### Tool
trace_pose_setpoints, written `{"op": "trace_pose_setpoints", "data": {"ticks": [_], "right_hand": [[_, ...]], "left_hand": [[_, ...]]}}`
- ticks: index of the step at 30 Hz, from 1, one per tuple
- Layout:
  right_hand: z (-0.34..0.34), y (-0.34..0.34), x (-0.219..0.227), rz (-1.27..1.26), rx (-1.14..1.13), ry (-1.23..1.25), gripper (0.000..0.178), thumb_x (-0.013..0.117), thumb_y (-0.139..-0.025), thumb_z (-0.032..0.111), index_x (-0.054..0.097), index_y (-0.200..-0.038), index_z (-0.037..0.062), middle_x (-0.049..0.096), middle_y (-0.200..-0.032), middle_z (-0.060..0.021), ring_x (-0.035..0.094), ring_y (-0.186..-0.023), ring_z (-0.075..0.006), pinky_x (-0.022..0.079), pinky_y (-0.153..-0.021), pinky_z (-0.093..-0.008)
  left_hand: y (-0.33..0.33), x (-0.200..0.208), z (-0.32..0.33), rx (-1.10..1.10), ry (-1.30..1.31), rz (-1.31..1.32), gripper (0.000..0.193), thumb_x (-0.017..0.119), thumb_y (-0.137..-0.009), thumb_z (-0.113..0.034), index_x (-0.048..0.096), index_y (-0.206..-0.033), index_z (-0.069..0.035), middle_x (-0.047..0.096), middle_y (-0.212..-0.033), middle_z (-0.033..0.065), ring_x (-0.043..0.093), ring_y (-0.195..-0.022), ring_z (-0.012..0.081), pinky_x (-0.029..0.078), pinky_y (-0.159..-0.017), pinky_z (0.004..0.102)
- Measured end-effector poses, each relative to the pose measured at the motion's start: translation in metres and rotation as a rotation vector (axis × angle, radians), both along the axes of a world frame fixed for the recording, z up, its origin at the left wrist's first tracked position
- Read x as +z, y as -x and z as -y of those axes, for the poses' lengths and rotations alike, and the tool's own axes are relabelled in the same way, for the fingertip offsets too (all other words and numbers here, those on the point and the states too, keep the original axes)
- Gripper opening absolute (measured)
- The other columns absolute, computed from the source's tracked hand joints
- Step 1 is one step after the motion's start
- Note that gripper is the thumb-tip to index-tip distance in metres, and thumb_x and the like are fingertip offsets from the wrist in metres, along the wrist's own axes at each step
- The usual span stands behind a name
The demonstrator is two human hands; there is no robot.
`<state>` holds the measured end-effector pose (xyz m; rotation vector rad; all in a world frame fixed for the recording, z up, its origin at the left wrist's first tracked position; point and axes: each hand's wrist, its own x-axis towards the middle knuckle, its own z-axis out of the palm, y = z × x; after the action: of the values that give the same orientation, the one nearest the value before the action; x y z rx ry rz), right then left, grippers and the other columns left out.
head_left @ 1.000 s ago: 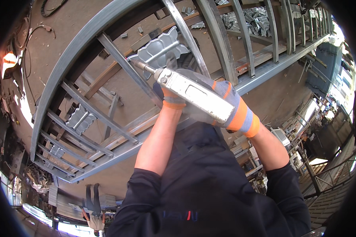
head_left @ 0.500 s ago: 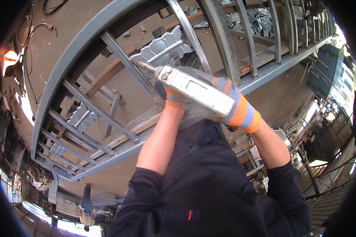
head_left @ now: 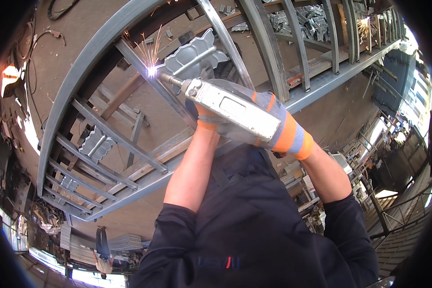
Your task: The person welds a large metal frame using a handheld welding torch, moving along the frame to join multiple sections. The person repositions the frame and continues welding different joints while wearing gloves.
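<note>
A pale handheld welding gun (head_left: 235, 108) points up and to the left. Bright light and sparks burst just beyond its nozzle, on a grey metal bar (head_left: 170, 93) of a curved frame (head_left: 84, 62). My right hand (head_left: 273, 108), in a grey and orange glove, is closed around the rear of the gun. My left hand (head_left: 207, 114), gloved alike, closes under the gun's front, its fingers mostly hidden behind the body. A silver leaf-shaped metal ornament (head_left: 189, 56) lies between the bars beside the nozzle.
Another silver ornament (head_left: 97, 144) sits among the left bars. Loose metal pieces (head_left: 302, 24) are heaped beyond the frame. More sparks (head_left: 365, 29) fly at the far right. A person (head_left: 103, 257) stands at the lower left, and a cable (head_left: 33, 57) lies on the floor.
A bright arc and flying sparks have appeared at the nozzle, where only a small pink glow showed before. Sparks have also appeared at the far right. The gun shifts slightly left and up.
</note>
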<state>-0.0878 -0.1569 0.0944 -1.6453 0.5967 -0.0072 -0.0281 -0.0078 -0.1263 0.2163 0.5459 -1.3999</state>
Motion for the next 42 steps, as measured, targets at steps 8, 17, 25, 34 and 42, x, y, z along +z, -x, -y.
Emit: {"op": "trace_pose_setpoints", "data": {"ticks": [8, 17, 25, 34, 42], "right_hand": [[0.000, 0.000, 0.002, -0.036, -0.008, -0.046, 0.063, 0.078, -0.089, 0.011, 0.056, -0.147, -0.0001, 0.068, -0.139, -0.0166, 0.067, -0.124, -0.0312, 0.052, -0.105, -0.0380], [-0.003, 0.004, 0.003, -0.004, 0.047, 0.107, 0.066, 0.074, -0.092, 0.012, 0.051, -0.153, 0.0020, 0.064, -0.146, -0.0163, 0.064, -0.131, -0.0316, 0.051, -0.109, -0.0377], [-0.003, 0.003, 0.005, 0.010, 0.025, 0.003, 0.062, 0.074, -0.094, 0.012, 0.053, -0.151, 0.0013, 0.064, -0.145, -0.0168, 0.064, -0.131, -0.0316, 0.051, -0.108, -0.0376], [-0.007, 0.000, 0.003, 0.037, -0.026, 0.039, 0.060, 0.073, -0.094, 0.012, 0.053, -0.150, 0.0006, 0.068, -0.140, -0.0167, 0.067, -0.126, -0.0311, 0.053, -0.105, -0.0381], [-0.010, 0.014, 0.008, 0.001, 0.047, 0.137, 0.060, 0.072, -0.096, 0.015, 0.052, -0.151, 0.0001, 0.065, -0.143, -0.0173, 0.066, -0.128, -0.0322, 0.052, -0.106, -0.0390]], "left_hand": [[0.001, -0.002, 0.000, 0.002, 0.009, -0.006, 0.059, 0.033, -0.109, -0.062, 0.058, -0.128, -0.013, 0.072, -0.103, 0.0123, 0.072, -0.093, 0.0289, 0.061, -0.086, 0.0463], [0.005, 0.000, 0.003, 0.018, 0.006, 0.003, 0.061, 0.033, -0.109, -0.064, 0.054, -0.138, -0.015, 0.073, -0.104, 0.0121, 0.072, -0.093, 0.0292, 0.061, -0.086, 0.0471], [0.006, 0.002, 0.004, 0.037, 0.013, 0.008, 0.064, 0.033, -0.109, -0.065, 0.050, -0.147, -0.017, 0.073, -0.104, 0.0119, 0.072, -0.093, 0.0294, 0.061, -0.087, 0.0479], [0.007, 0.004, 0.005, 0.076, 0.054, 0.022, 0.070, 0.034, -0.108, -0.066, 0.042, -0.161, -0.021, 0.073, -0.105, 0.0117, 0.073, -0.094, 0.0295, 0.061, -0.088, 0.0492], [0.001, 0.006, 0.017, 0.059, -0.035, 0.006, 0.061, 0.040, -0.110, -0.055, 0.047, -0.157, -0.018, 0.070, -0.118, 0.0089, 0.071, -0.098, 0.0244, 0.061, -0.086, 0.0412]]}}
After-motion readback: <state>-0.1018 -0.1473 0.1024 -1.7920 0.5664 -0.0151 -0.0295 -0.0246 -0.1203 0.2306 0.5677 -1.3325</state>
